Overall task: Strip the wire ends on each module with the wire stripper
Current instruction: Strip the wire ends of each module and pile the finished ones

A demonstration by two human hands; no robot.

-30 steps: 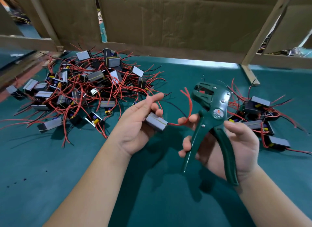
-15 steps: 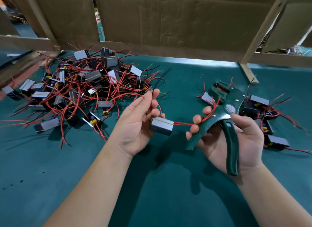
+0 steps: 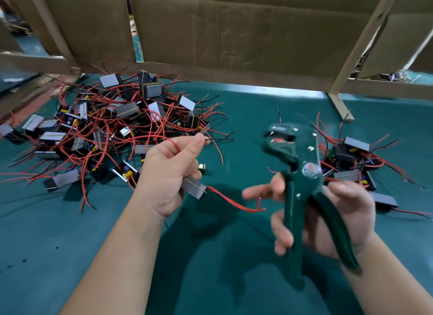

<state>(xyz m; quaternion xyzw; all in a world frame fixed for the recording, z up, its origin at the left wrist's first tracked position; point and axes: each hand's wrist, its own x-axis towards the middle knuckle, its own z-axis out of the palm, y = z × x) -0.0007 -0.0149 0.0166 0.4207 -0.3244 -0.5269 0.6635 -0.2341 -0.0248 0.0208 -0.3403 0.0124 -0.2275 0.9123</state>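
Between piles, left hand (image 3: 168, 174) gripping module (image 3: 193, 188), right hand (image 3: 337, 211) holding wire stripper (image 3: 297, 169)

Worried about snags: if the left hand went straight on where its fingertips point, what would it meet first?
Probably the stray wires at the right edge of the pile of modules, just beyond the fingertips of the left hand; past them, bare green mat. Depth is unclear.

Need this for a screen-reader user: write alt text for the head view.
A left hand holds a grey module and pinches a wire; the right hand holds a green wire stripper. Piles of red-wired modules lie on the teal table at both sides.
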